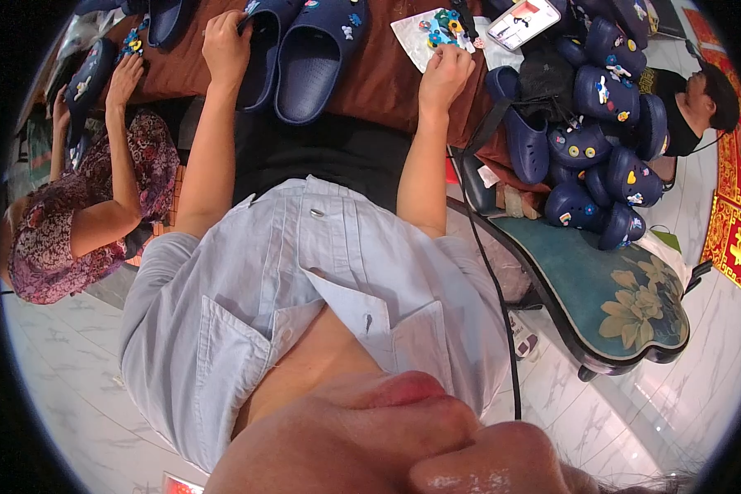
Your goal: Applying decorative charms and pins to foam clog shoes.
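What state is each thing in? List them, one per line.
left hand: gripping the rim of a navy clog
navy clog: lying on the brown table, opening up
second navy clog: beside it, untouched
right hand: fingers resting on the charm sheet
charm sheet: flat, strewn with small coloured charms
clog pile: heaped on the bench, already decorated
bench: floral seat partly bare

**Tight on both sides, open strip in the middle**

Between your left hand (226,45) and right hand (445,74) you have bare brown tabletop (379,74) to pass over. Left of that, a pair of navy clogs (300,58) blocks you, and a co-worker's arm (119,123) beyond. To your right, a heap of clogs (593,132) crowds the bench (626,305).
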The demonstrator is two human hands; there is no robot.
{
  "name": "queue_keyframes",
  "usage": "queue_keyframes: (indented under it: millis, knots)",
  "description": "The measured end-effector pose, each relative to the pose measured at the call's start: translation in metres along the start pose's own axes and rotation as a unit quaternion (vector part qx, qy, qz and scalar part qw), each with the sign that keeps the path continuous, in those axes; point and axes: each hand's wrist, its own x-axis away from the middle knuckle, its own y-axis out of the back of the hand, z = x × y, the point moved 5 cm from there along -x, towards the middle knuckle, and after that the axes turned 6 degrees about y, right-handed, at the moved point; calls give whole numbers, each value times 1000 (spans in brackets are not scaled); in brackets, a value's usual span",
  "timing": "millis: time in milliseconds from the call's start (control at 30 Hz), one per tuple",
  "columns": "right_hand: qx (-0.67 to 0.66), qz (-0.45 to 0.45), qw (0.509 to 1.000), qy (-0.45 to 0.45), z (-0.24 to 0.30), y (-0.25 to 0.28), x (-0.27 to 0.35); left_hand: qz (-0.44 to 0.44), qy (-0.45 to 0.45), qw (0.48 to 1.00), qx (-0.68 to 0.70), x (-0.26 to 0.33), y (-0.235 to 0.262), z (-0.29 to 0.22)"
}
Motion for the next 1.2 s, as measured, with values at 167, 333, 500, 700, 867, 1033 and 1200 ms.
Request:
queue_keyframes:
  millis: [167,333,500,700,867,1033,1200]
  knots:
    - [-8,32,999,4,10,1,0,-2,2,1000,0,0,1,0]
    - [21,13,1000,15,0,-3,-15,3,4,1000,1,0,1,-1]
    - [100,54,993,20,-14,-15,-27,-1,-1,1000,-9,0,1,0]
    - [122,91,988,8,-11,-25,-33,-7,-5,1000,5,0,3,0]
    - [47,29,998,44,-6,-19,-29,-2,-3,1000,5,0,4,-3]
    - [-22,-15,999,20,-9,-14,-28,1,4,1000,1,0,4,-1]
    - [-59,-80,995,18,-8,-1,-26,1,8,1000,5,2,5,-3]
